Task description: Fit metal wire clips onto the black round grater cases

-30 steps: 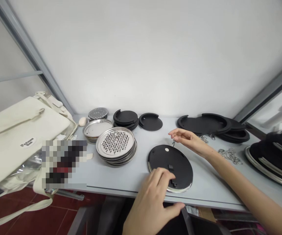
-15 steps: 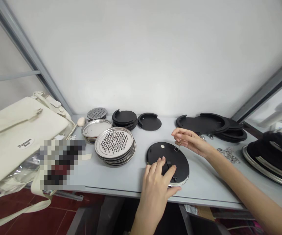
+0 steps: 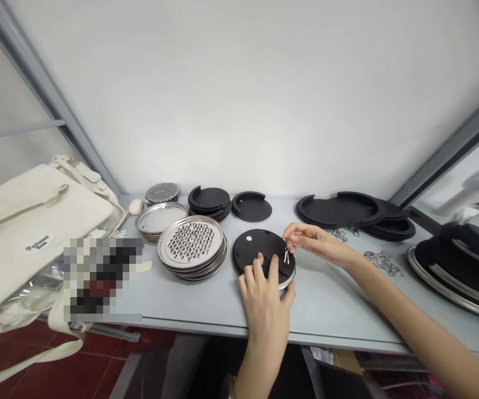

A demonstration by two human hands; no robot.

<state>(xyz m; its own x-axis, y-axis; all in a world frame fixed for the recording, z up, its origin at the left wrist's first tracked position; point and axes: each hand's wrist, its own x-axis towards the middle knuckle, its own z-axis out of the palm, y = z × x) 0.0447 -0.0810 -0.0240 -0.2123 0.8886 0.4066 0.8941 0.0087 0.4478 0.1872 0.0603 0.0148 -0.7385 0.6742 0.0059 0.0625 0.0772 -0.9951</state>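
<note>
My left hand (image 3: pixel 264 296) lies over a black round plate (image 3: pixel 250 252) with a silver rim, its fingers spread on top and its thumb at the near right edge. The plate rests tilted on the table, a small white dot near its far side. Above the plate's right edge, my right hand (image 3: pixel 306 241) pinches a small bent metal wire clip (image 3: pixel 286 256), which hangs down from the fingertips. Whether the clip touches the plate, I cannot tell. A loose pile of similar wire clips (image 3: pixel 383 262) lies to the right of that hand.
Left of the plate is a stack of metal grater discs (image 3: pixel 192 242), with metal lids (image 3: pixel 160 216) behind. Black rimmed discs (image 3: pixel 210 198) line the wall, more (image 3: pixel 339 212) on the right. A cream bag (image 3: pixel 44 221) stands left; large black discs (image 3: pixel 459 266) sit right.
The black plate has shifted left and away from me and turned a little under my left hand. My right hand has moved left with the wire clip, closer to the plate's edge.
</note>
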